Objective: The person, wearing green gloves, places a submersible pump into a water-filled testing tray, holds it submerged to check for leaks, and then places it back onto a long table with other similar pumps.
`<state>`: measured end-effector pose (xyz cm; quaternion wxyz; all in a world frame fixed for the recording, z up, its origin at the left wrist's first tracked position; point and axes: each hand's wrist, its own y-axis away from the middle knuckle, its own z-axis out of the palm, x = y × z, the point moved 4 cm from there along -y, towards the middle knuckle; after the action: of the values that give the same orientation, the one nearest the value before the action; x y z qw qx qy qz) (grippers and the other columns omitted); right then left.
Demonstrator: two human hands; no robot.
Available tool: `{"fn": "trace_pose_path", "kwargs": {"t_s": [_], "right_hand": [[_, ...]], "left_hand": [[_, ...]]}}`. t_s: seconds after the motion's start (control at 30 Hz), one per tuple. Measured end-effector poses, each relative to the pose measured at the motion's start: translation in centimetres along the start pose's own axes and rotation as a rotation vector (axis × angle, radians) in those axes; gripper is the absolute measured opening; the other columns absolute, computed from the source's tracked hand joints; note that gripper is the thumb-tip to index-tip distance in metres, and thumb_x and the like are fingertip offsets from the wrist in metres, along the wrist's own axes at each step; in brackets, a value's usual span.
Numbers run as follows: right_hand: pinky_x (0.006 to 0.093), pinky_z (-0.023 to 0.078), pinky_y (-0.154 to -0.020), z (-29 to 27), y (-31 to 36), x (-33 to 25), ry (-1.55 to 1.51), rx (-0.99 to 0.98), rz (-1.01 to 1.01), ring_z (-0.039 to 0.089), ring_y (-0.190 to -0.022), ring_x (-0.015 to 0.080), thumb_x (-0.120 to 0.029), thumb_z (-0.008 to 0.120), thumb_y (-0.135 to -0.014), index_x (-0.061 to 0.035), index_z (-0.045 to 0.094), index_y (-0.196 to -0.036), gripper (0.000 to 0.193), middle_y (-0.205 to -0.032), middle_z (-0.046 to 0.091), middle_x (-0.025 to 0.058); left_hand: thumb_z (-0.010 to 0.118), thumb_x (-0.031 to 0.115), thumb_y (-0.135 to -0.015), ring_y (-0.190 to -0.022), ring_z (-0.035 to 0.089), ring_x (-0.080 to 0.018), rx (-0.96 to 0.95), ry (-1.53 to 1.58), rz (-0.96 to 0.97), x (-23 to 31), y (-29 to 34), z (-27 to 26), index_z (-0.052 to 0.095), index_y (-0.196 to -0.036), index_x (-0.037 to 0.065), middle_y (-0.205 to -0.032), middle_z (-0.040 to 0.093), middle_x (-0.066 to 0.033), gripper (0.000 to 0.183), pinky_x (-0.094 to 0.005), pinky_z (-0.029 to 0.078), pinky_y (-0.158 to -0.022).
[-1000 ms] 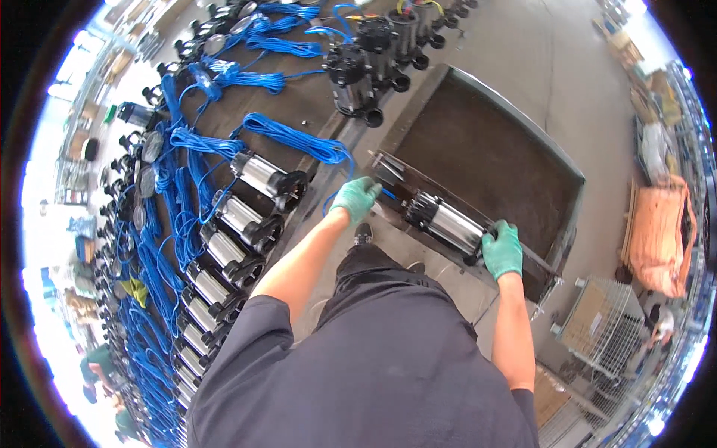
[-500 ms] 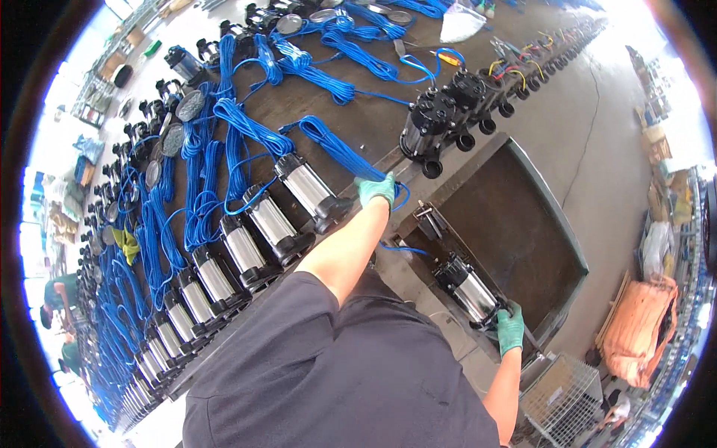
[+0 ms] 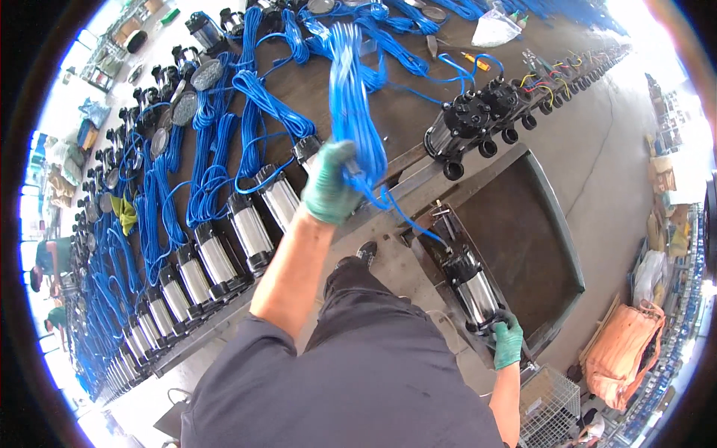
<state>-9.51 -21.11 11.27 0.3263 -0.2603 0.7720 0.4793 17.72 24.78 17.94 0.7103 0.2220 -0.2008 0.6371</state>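
My left hand (image 3: 333,184), in a green glove, grips a coiled bundle of blue cable (image 3: 354,104) near its lower end and holds it up over the table edge. From the bundle a single blue strand runs down to a submersible pump (image 3: 472,287) with a steel body and black ends. That pump lies tilted in a narrow metal holder (image 3: 442,218) beside a dark tray. At the pump's near end is my right hand (image 3: 508,342), also gloved in green, with its fingers curled against the black base.
A long row of similar steel pumps (image 3: 252,233) with blue cable coils lines the table (image 3: 407,160) at left. Black pump heads (image 3: 457,123) stand along its far right edge. A raised-rim dark tray (image 3: 526,231), a wire basket (image 3: 549,407) and an orange sack (image 3: 624,355) are at right.
My left hand has lifted the blue cable bundle off the table and moved left, so the bundle now hangs upright. My right hand stays at the pump's base.
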Motion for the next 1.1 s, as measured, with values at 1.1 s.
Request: {"fn": "trace_pose_path", "kwargs": {"t_s": [1.1], "right_hand": [[0.0425,0.062,-0.074,23.6,-10.3,-12.9,-0.01,-0.407,0.004,0.07,-0.088,0.0276,-0.047,0.058,-0.103,-0.011,0.044,-0.149,0.06,-0.117,0.065,0.0165]], "left_hand": [[0.086,0.029,-0.084,-0.1,0.069,-0.0289,0.561,-1.451,0.268,10.1,-12.0,-14.0,0.05,-0.133,-0.003,-0.114,0.069,-0.018,0.069,-0.0378,0.055,-0.092]]}}
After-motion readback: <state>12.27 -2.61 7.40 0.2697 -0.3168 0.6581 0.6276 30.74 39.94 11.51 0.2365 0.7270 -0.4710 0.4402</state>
